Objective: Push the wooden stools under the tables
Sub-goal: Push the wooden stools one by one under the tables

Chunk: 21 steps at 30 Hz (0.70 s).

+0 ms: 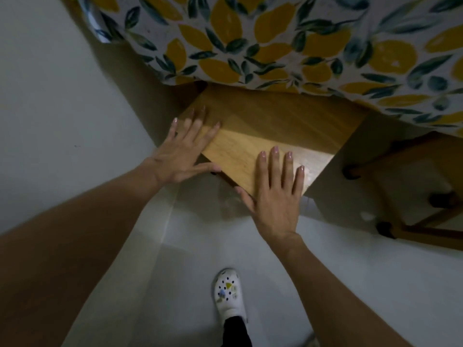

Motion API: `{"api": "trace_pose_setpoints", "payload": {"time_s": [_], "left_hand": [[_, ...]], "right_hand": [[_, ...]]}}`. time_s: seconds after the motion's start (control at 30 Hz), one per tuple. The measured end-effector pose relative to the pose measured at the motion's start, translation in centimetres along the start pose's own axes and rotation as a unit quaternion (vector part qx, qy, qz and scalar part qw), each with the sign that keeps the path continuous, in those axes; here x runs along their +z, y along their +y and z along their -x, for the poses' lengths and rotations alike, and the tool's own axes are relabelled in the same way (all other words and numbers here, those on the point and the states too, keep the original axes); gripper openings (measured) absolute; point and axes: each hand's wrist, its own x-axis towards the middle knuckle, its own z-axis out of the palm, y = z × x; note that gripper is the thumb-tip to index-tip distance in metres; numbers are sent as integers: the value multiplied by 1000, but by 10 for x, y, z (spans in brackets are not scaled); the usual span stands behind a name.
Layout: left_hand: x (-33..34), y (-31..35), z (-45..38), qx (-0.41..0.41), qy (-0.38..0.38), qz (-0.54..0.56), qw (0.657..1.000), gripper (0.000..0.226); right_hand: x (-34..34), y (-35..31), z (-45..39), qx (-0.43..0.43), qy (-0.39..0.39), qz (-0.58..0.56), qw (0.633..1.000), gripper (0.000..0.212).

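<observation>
A wooden stool with a flat rectangular seat stands partly beneath the table, its far end hidden by the hanging lemon-print tablecloth. My left hand lies flat on the seat's near left corner, fingers spread, thumb along the edge. My right hand rests flat on the near right corner, fingers spread on top, thumb against the near edge. Neither hand curls around the stool.
A second wooden stool's legs and rungs with dark feet stand under the table at the right. A white wall runs along the left. The floor is pale, with my white clog below.
</observation>
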Motion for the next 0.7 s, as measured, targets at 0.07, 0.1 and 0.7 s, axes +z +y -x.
{"api": "trace_pose_setpoints", "payload": {"time_s": [0.07, 0.1, 0.7], "left_hand": [[4, 0, 0, -2, 23, 22, 999, 93], [6, 0, 1, -6, 30, 28, 999, 93], [24, 108, 37, -201, 103, 115, 967, 78]], "right_hand": [[1, 4, -1, -18, 5, 12, 1000, 84], [1, 6, -1, -27, 6, 16, 1000, 84], [-29, 113, -36, -256, -71, 84, 960, 86]]}}
